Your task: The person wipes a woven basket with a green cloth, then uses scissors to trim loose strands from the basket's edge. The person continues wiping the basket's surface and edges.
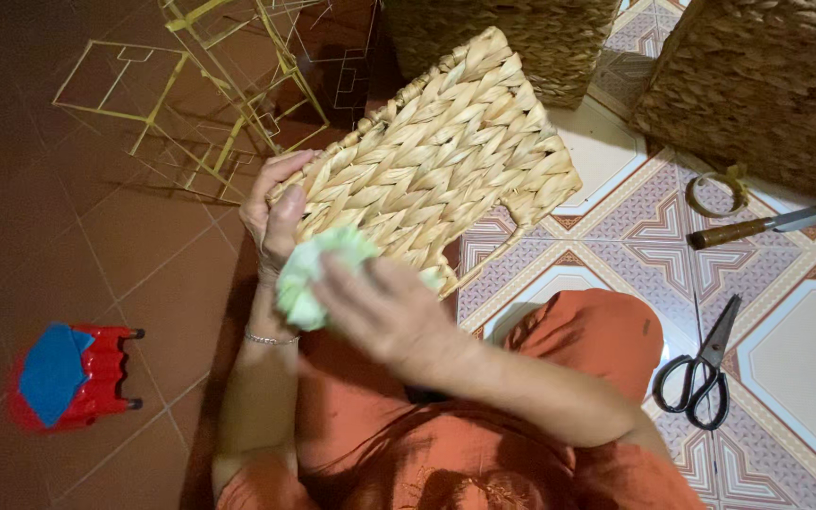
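Presently, work in hand: wiping a woven basket with a cloth.
Woven basket [436,161]: pale plaited panel, tilted, held above the lap, running from centre toward 1 o'clock; a handle slot shows at its lower right edge.
Left hand [276,212]: fingers curled round the basket's near-left corner, at 10 o'clock from the cloth, gripping it steady.
Right hand [384,307]: closed over a crumpled pale green cloth [309,274], pressing it against the basket's lower edge.
Progress: by my judgement the wiping is underway; the cloth sits only at the near corner, and most of the weave toward 1 o'clock lies uncovered. Whether that part is already cleaned cannot be told.
Other baskets [767,85]: two darker woven ones stand at 12 and 2 o'clock, apart from the hands.
Tools: black scissors [701,368] at 4 o'clock, a wooden-handled knife [757,227] at 3 o'clock, both lying untouched on the patterned tiled floor [805,359].
Red stool [73,378]: at 8 o'clock, well apart.
Wire frames [229,85]: yellow, at 11 o'clock.
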